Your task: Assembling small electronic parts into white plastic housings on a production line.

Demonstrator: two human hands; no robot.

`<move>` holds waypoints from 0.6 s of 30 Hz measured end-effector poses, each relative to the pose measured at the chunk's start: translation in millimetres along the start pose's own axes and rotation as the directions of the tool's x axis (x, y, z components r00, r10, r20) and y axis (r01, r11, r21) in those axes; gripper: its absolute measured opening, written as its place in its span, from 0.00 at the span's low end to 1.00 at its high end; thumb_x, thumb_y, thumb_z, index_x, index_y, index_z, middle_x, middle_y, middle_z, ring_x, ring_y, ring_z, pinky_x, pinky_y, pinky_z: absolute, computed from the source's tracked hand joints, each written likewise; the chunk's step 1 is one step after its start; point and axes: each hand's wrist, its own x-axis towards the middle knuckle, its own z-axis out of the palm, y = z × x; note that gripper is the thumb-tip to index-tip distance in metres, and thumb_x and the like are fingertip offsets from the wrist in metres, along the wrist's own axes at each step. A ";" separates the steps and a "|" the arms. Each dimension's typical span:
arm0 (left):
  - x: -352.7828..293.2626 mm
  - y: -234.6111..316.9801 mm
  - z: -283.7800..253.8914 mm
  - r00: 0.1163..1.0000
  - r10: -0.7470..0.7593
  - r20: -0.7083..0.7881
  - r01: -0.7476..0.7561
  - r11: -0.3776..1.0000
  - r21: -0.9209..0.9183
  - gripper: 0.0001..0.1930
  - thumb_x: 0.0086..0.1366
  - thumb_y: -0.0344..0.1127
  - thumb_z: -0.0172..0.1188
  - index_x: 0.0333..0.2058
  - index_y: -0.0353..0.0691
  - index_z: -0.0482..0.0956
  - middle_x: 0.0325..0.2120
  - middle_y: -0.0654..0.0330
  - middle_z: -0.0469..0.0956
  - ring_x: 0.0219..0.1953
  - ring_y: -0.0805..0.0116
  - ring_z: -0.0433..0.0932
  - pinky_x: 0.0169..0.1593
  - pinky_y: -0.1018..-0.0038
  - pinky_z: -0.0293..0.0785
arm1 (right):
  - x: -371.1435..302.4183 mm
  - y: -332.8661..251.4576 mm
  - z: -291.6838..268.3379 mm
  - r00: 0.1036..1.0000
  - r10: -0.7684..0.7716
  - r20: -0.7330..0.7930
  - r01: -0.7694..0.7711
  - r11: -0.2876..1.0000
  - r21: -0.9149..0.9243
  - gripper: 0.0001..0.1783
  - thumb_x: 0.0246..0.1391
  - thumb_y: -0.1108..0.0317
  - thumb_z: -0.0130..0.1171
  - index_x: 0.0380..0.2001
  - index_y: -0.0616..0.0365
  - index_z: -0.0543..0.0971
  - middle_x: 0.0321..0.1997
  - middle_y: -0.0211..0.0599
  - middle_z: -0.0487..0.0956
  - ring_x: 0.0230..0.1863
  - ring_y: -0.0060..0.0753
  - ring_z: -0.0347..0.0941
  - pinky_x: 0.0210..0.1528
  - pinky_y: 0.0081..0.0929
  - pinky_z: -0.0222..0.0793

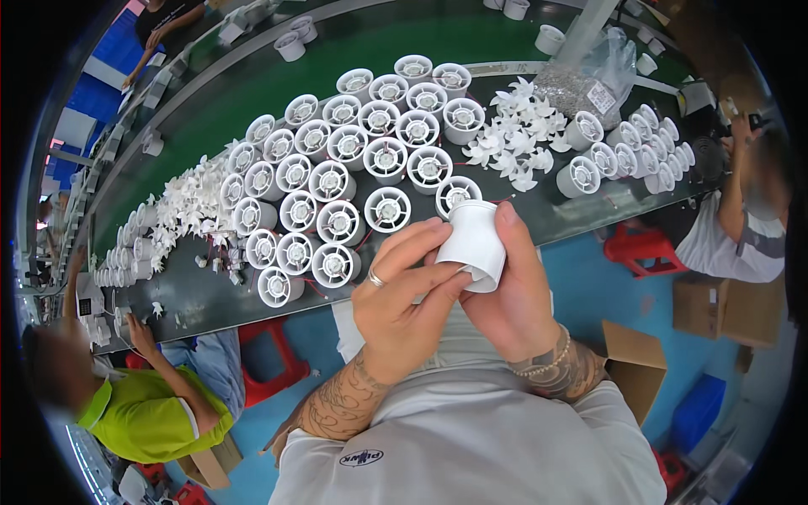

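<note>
In front of my chest, above the near edge of the bench, both hands hold a white plastic fan housing (473, 231), a short cylinder tilted with one open end toward me. My right hand (515, 295) wraps its right side, thumb along the wall. My left hand (406, 290) is closed at its left side, with thumb and forefinger pinched at the lower rim. White fan blades (481, 276) show just inside that opening; the fingertips partly cover them. Just beyond stand rows of similar housings (385, 160) with spoked rings and thin wires.
Loose white fan wheels (520, 135) lie in a heap right of the rows, another pile (195, 202) to the left. A clear bag of small parts (581, 88) stands behind. More housings (581, 175) lie right. Co-workers sit on both sides; a green belt (471, 34) runs behind.
</note>
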 end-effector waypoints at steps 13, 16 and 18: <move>-3.0 -0.4 -2.8 0.999 -0.029 -0.017 0.025 0.980 -0.198 0.09 0.48 0.19 0.69 0.29 0.31 0.80 0.45 0.49 0.78 0.54 0.51 0.74 0.50 0.64 0.74 | -4.2 2.3 1.3 0.999 -0.010 0.035 0.010 1.000 0.014 0.29 0.63 0.42 0.43 0.45 0.59 0.72 0.39 0.38 0.77 0.39 0.33 0.76 0.41 0.29 0.74; -5.3 1.1 -0.5 0.999 -0.041 -0.027 0.033 0.969 -0.246 0.09 0.48 0.19 0.69 0.29 0.32 0.79 0.45 0.49 0.78 0.54 0.50 0.74 0.51 0.63 0.74 | -5.8 6.7 -5.4 0.998 -0.049 0.040 0.050 0.998 -0.024 0.29 0.63 0.42 0.43 0.46 0.59 0.71 0.40 0.39 0.77 0.39 0.34 0.77 0.42 0.30 0.74; -7.1 2.3 1.0 0.998 -0.044 -0.034 0.034 0.964 -0.262 0.10 0.49 0.19 0.69 0.29 0.33 0.78 0.45 0.48 0.77 0.53 0.50 0.74 0.51 0.63 0.74 | -7.2 7.6 -7.0 0.996 -0.067 0.051 0.069 0.996 -0.047 0.29 0.64 0.42 0.42 0.46 0.60 0.71 0.40 0.39 0.77 0.39 0.34 0.77 0.42 0.30 0.74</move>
